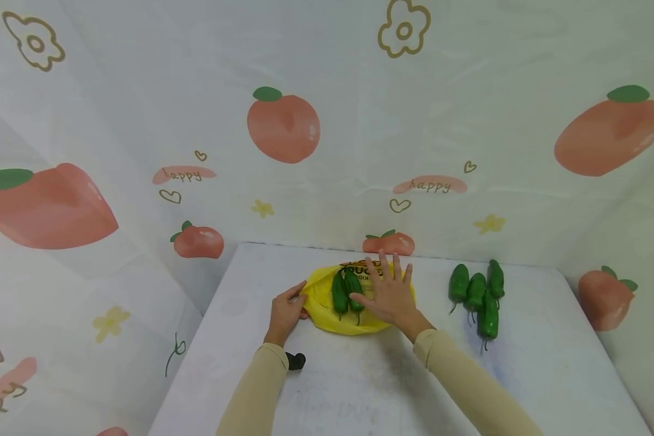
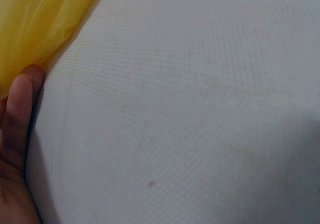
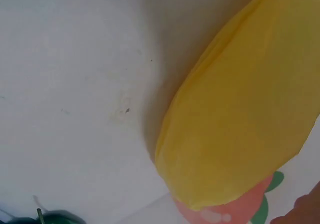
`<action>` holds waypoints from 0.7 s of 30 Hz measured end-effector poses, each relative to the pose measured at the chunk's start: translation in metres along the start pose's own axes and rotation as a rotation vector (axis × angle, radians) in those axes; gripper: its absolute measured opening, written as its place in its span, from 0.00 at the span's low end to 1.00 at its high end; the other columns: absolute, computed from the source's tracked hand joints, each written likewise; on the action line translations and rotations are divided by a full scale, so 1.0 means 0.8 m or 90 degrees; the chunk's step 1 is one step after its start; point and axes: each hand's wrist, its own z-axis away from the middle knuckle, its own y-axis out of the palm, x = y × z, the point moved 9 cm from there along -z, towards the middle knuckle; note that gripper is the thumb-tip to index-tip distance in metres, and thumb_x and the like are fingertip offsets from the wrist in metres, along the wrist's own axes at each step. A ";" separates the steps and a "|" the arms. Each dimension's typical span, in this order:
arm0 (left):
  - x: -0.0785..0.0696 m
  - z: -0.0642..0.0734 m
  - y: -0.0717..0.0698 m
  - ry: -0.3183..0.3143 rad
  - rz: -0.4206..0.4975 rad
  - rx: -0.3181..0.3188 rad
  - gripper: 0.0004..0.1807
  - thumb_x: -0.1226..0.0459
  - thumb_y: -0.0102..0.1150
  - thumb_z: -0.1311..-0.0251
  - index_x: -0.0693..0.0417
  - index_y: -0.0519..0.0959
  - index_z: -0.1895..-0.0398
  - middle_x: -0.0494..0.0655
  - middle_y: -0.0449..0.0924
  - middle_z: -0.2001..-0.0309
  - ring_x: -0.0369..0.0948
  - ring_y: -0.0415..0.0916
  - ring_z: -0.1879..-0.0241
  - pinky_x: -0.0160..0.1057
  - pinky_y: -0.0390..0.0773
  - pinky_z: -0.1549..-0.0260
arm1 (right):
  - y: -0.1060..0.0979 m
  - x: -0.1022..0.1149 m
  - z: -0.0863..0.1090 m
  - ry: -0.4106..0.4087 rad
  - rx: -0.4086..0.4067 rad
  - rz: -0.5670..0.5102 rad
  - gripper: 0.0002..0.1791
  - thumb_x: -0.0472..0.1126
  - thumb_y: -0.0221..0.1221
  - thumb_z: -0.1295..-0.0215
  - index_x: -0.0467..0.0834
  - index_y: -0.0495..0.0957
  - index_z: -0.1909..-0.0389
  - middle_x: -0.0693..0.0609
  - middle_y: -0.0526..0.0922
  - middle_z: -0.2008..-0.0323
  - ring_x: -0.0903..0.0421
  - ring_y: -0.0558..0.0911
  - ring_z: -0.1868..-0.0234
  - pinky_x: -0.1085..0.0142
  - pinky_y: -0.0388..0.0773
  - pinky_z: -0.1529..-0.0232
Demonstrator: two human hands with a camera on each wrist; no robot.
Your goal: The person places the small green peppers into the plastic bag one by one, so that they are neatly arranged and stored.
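Note:
In the head view a yellow plastic bag [image 1: 317, 306] with dark printing lies opened out on the white table. Two green peppers [image 1: 340, 295] rest side by side on the bag, stems toward me. My left hand [image 1: 285, 312] pinches the bag's left edge between thumb and fingers. The left wrist view shows the fingers [image 2: 19, 107] against the yellow plastic [image 2: 42, 22]. Fingers spread and straight, my right hand [image 1: 390, 300] is over the right part of the bag, its thumb overlapping the right pepper. The bag's side [image 3: 240, 104] bulges in the right wrist view.
Several more green peppers [image 1: 488, 318] lie in a cluster on the table [image 1: 545, 357], right of the bag. A small black object [image 1: 296, 361] sits beside the left sleeve. Behind the table hangs a white sheet [image 1: 338, 194] with printed fruit.

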 end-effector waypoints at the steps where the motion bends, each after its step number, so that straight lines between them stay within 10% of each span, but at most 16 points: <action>1: 0.000 0.000 0.000 0.001 0.000 0.000 0.22 0.58 0.60 0.31 0.35 0.79 0.34 0.53 0.83 0.41 0.38 0.81 0.81 0.32 0.86 0.75 | -0.001 -0.001 0.000 0.002 0.000 0.001 0.56 0.79 0.49 0.38 0.53 0.45 0.17 0.43 0.40 0.16 0.33 0.39 0.17 0.25 0.38 0.24; 21: -0.001 -0.001 0.000 0.009 -0.001 0.002 0.22 0.57 0.60 0.32 0.35 0.80 0.35 0.52 0.83 0.42 0.39 0.82 0.80 0.32 0.86 0.75 | -0.010 -0.048 0.006 0.045 0.008 0.019 0.56 0.79 0.48 0.38 0.54 0.45 0.17 0.41 0.42 0.17 0.31 0.42 0.18 0.25 0.35 0.25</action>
